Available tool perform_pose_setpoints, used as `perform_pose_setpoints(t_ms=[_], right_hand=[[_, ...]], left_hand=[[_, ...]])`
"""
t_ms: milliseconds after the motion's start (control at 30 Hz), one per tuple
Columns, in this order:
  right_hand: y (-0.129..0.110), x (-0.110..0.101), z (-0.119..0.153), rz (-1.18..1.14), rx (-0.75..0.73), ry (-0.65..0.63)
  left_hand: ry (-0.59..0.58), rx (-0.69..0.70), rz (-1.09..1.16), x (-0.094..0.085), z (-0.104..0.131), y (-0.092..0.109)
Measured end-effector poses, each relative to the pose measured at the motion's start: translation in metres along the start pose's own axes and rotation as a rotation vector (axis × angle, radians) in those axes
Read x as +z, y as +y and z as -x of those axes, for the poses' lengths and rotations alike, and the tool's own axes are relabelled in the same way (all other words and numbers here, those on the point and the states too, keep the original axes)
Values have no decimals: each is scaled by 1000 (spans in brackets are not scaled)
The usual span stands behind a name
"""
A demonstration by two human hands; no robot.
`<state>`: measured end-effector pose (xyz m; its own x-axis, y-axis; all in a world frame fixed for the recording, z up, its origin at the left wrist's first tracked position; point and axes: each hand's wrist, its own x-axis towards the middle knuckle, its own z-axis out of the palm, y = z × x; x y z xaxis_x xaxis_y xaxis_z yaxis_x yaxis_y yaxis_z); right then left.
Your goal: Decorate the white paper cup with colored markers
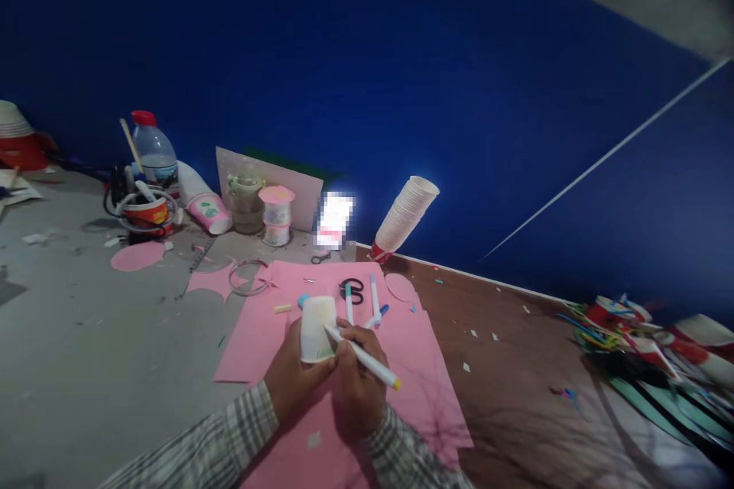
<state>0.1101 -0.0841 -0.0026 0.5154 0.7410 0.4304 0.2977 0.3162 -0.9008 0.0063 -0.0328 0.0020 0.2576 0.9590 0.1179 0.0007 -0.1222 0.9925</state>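
A white paper cup (316, 325) is upside down in my left hand (291, 368), whose fingers wrap its side. Faint yellow and green marks show on the cup's wall. My right hand (362, 378) grips a white marker (370, 363) with a yellow end, its tip at the cup's surface. Beneath both hands lies pink paper (424, 390). Just beyond the cup are a green-capped marker (349, 302), a pale-capped marker (375, 298), and black-handled scissors (354, 290). A small yellow cap (283, 309) lies to the cup's left.
A tall leaning stack of paper cups (406, 215) stands against the blue wall. Left of it are a blurred bright screen (336, 220), a decorated cup piece (277, 215), a jar (248, 202) and a plastic bottle (157, 157). Scraps and cups (647, 367) pile up at right.
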Motion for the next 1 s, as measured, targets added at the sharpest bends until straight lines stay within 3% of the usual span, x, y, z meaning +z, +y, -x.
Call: perform_pose_setpoints(t_ms=[433,1000], right_hand=[[-1,-1,-1,-16,-12,-21],[-3,-5,-3,-60,-31,-69]], left_hand=[[-33,12,34,1,1,-8],[-53,29,79,1,1,-2]])
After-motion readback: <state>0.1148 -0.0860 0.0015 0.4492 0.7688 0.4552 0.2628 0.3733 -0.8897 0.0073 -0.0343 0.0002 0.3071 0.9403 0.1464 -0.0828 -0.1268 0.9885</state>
